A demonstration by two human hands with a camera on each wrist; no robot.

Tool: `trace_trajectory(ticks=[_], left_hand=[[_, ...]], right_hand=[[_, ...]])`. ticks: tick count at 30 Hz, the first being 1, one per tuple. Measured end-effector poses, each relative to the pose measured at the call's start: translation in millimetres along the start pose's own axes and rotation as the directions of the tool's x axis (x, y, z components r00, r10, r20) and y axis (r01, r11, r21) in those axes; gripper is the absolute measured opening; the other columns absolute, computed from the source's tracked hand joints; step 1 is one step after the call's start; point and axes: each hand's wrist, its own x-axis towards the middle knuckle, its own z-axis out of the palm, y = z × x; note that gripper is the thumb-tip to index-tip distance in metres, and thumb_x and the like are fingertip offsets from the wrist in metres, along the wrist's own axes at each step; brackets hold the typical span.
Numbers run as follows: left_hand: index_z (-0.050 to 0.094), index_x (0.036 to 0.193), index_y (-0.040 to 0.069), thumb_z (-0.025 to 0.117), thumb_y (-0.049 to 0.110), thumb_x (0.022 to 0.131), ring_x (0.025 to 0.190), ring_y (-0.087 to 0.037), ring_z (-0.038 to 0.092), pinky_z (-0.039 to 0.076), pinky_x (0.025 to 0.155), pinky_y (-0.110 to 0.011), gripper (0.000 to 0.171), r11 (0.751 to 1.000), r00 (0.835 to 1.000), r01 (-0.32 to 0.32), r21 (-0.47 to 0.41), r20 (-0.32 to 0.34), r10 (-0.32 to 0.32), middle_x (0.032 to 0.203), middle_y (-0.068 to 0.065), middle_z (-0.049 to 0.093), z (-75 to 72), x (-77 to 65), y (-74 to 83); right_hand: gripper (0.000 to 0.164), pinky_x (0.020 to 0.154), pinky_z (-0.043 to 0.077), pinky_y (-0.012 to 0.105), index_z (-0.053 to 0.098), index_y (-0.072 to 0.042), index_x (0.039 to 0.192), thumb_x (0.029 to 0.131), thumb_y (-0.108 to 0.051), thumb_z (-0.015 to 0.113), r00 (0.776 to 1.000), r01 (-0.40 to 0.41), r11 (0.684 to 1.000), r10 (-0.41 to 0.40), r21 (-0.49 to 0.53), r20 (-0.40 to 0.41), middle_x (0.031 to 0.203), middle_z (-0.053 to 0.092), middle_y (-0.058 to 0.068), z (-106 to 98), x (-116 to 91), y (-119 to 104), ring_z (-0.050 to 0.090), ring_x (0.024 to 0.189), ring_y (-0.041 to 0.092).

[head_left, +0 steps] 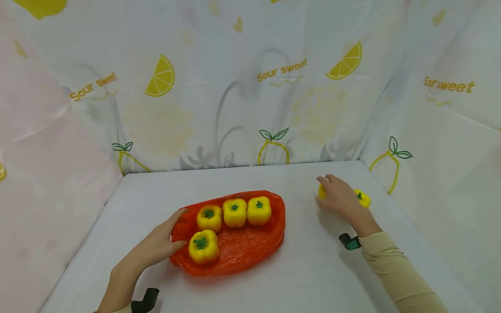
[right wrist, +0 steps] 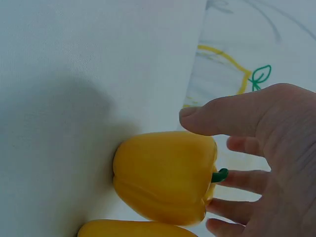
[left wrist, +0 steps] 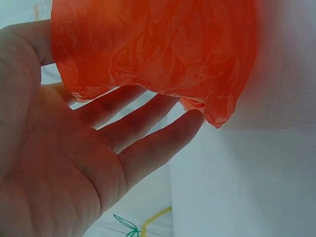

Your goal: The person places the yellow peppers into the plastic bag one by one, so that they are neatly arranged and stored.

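Observation:
Several yellow bell peppers [head_left: 205, 247] with green stems stand in a shallow red plastic bag [head_left: 250, 248] on the table, in the head view. My left hand [head_left: 162, 239] rests against the bag's left side, thumb and fingers spread along its edge. The left wrist view shows those fingers fairly straight, their tips behind the red plastic [left wrist: 158, 49]. On the right, my right hand [head_left: 340, 195] is over another yellow bell pepper [right wrist: 165, 177]. Its thumb is above the pepper's side and its fingers are loosely bent near the stem; firm contact is not visible.
One more yellow bell pepper [head_left: 362, 198] stands just right of the right hand. The white table [head_left: 313, 269] meets a printed curtain [head_left: 219, 108] at the back and sides. Black wrist mounts [head_left: 145, 300] show on both wrists.

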Motion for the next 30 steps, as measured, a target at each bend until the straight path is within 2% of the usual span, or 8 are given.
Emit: trace_trajectory(ticks=[4,12,19,26,30], left_hand=[[0.024,0.156,0.017,0.069,0.021,0.088,0.136,-0.046,0.043,0.045,0.103,-0.066,0.081,1.0,1.0,-0.003,-0.001,0.0,0.003,0.154,-0.019,0.041,0.2,-0.1,-0.8],[0.024,0.156,0.017,0.069,0.021,0.088,0.137,-0.045,0.044,0.044,0.103,-0.066,0.081,1.0,1.0,-0.015,-0.002,0.0,0.015,0.154,-0.019,0.042,0.9,0.1,-2.0],[0.023,0.156,0.017,0.069,0.022,0.088,0.138,-0.045,0.042,0.045,0.103,-0.065,0.082,1.0,1.0,0.007,-0.016,0.014,-0.007,0.155,-0.018,0.04,1.6,-0.2,-1.1],[0.023,0.156,0.017,0.069,0.022,0.088,0.138,-0.045,0.042,0.046,0.103,-0.064,0.083,0.999,1.0,0.022,-0.023,0.02,-0.021,0.155,-0.019,0.04,1.5,-0.1,0.5],[0.023,0.156,0.017,0.069,0.022,0.088,0.138,-0.045,0.041,0.045,0.103,-0.065,0.083,0.999,0.999,0.025,-0.028,0.02,-0.025,0.156,-0.019,0.039,1.1,-0.3,1.6]], right_hand=[[0.051,0.098,0.048,0.061,0.053,0.001,0.137,0.088,-0.012,0.057,0.999,-0.003,1.0,0.002,0.016,0.046,0.138,0.05,0.029,0,-1,5,0.052,0.119,0.049],[0.057,0.096,0.048,0.059,0.054,-0.003,0.136,0.08,-0.002,0.065,0.993,0.035,0.998,-0.041,0.056,0.109,0.134,0.052,0.025,0,-1,13,0.051,0.113,0.046],[0.058,0.094,0.05,0.057,0.056,-0.004,0.136,0.078,-0.005,0.064,0.989,0.056,0.991,-0.072,0.119,0.132,0.134,0.053,0.026,4,2,13,0.054,0.109,0.046],[0.062,0.098,0.049,0.055,0.056,-0.007,0.137,0.077,-0.013,0.07,0.982,0.062,0.978,-0.095,0.198,0.161,0.131,0.056,0.02,5,0,5,0.055,0.109,0.035],[0.064,0.099,0.05,0.055,0.055,-0.009,0.138,0.076,-0.015,0.072,0.983,0.071,0.974,-0.106,0.216,0.152,0.133,0.055,0.018,3,0,-2,0.054,0.111,0.034]])
